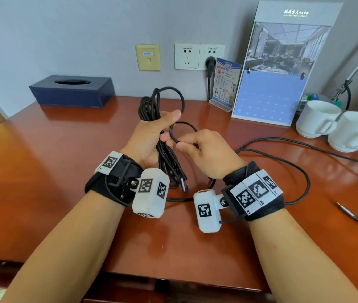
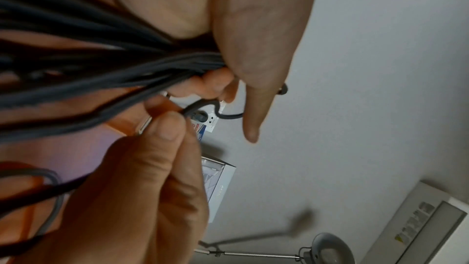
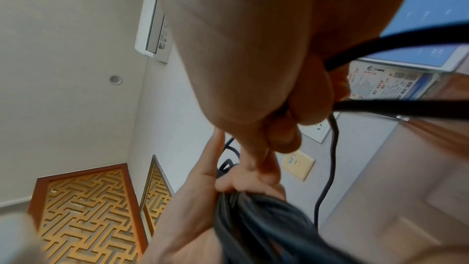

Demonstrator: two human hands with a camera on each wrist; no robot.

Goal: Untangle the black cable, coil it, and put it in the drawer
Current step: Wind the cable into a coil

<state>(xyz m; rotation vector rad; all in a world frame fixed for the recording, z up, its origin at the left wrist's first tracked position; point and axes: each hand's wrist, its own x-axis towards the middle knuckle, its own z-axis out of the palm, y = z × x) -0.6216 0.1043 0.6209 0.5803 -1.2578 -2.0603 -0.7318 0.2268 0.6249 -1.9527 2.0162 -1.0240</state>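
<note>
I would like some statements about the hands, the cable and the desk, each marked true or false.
1. The left hand grips a bundle of cable loops. True.
2. The right hand is empty. False: it pinches a strand of the cable.
3. All the cable is coiled. False: a long part still lies loose on the desk.
4. Two white cups stand at the right of the desk. True.
5. The tissue box is red. False: it is dark blue.
</note>
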